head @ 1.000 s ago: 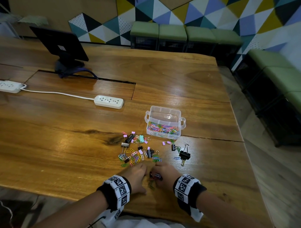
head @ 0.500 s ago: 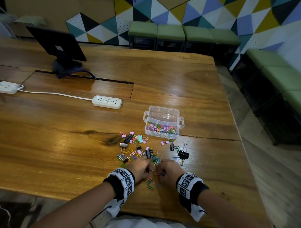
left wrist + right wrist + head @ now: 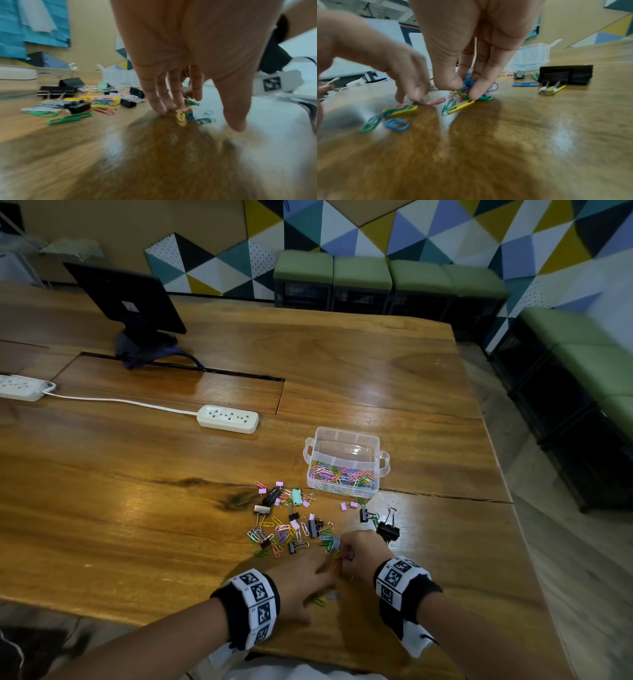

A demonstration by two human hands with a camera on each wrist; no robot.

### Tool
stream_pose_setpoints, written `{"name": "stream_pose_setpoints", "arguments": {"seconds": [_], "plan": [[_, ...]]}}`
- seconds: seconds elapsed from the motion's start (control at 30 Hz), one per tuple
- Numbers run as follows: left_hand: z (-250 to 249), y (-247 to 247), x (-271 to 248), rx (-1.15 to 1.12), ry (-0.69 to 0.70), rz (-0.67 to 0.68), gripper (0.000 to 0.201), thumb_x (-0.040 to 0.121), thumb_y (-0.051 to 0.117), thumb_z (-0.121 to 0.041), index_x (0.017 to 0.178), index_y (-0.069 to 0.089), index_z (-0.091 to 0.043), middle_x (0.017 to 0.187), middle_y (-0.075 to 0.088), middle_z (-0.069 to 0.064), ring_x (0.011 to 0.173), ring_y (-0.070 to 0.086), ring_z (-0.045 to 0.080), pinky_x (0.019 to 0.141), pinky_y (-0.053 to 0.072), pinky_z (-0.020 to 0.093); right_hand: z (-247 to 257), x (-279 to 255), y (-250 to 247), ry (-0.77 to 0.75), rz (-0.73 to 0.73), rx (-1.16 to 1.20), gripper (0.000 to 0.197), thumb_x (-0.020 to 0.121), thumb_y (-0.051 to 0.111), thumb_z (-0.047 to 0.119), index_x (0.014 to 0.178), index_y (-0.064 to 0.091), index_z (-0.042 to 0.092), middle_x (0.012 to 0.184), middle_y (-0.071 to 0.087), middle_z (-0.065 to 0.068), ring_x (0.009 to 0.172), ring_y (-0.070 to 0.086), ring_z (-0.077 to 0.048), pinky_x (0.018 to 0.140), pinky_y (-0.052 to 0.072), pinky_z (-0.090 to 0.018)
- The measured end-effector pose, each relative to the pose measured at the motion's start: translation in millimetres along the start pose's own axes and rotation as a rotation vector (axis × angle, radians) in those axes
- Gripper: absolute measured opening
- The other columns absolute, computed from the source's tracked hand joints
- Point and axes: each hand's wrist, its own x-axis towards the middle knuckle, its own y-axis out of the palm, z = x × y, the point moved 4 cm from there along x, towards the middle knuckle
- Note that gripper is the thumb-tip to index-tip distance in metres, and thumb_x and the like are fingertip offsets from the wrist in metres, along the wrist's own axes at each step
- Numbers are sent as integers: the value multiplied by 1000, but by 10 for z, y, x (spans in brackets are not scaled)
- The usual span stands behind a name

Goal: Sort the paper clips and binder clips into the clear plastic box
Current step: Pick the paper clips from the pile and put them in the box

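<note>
My right hand (image 3: 471,44) has its grip narrowed to a pinch, thumb and fingertips (image 3: 475,90) closed round a small bunch of paper clips (image 3: 471,86) in blue, green and purple, held low against the wooden counter (image 3: 137,508). My left hand (image 3: 301,583) sits just beside it with a loose, open grip, straight fingers (image 3: 158,102) pressing down on the wood next to a few orange and yellow clips (image 3: 181,113), holding nothing. In the right wrist view, a yellow clip (image 3: 461,106) lies just under the pinched bunch, with a green clip (image 3: 370,123) and a blue clip (image 3: 396,124) loose on the counter nearer the camera. Beyond my hands in the head view spreads the scatter of coloured clips and binder clips (image 3: 291,522), black, pink and mint ones mixed among them, with a larger black binder clip (image 3: 387,530) just to the right, near my right hand. Behind the scatter stands the clear plastic box (image 3: 346,463), lid off, its near compartment already holding a layer of coloured paper clips while the far compartment looks bare. Farther back on the counter lie a white power strip (image 3: 227,419) with its cable, a second power strip (image 3: 20,387) at the left edge, and a dark monitor (image 3: 126,299) seen from behind. Green stools (image 3: 359,273) line a wall of coloured triangles.
</note>
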Motion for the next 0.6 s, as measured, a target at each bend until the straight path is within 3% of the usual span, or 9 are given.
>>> {"name": "stream_pose_setpoints", "arguments": {"seconds": [0.13,0.23,0.33,0.4,0.5,0.6], "plan": [[-66,82,26,82,120,3,58,90,59,-21,142,34,-29,151,28,7,136,27,27,106,35,44,-150,21,-169,115,-69,118,10,71,71,14,70,61,17,70,58,5,69,54,-10,71,54,-24],[-27,73,55,-86,15,7,44,96,47,-32,139,42,-25,145,37,5,132,35,25,106,35,40,-293,50,-260,201,-96,197,9,69,72,14,72,64,13,72,61,2,71,58,-12,66,53,-22],[38,37,88,-310,-96,34,41,93,50,-39,131,51,-23,133,48,1,121,46,19,104,37,35,-367,68,-341,280,-65,319,11,72,72,11,80,66,7,79,66,-7,68,63,-14,61,56,-23],[52,21,121,-322,-112,57,38,91,52,-36,125,56,-19,128,53,3,115,49,20,101,41,36,-350,84,-420,291,-82,360,6,73,71,9,76,66,9,75,66,-4,63,63,-12,56,53,-19],[36,-15,197,-300,-119,45,35,87,53,-34,112,61,-11,118,57,8,105,53,24,94,46,41,-274,158,-611,246,-171,403,15,71,69,6,65,61,16,61,61,2,58,58,-10,58,55,-22],[-27,-103,257,-250,-109,8,29,94,50,-24,113,60,-5,120,55,12,109,51,27,92,44,33,-209,270,-853,220,-248,442,14,73,71,5,68,61,14,62,63,1,57,60,-7,56,53,-17]]}}
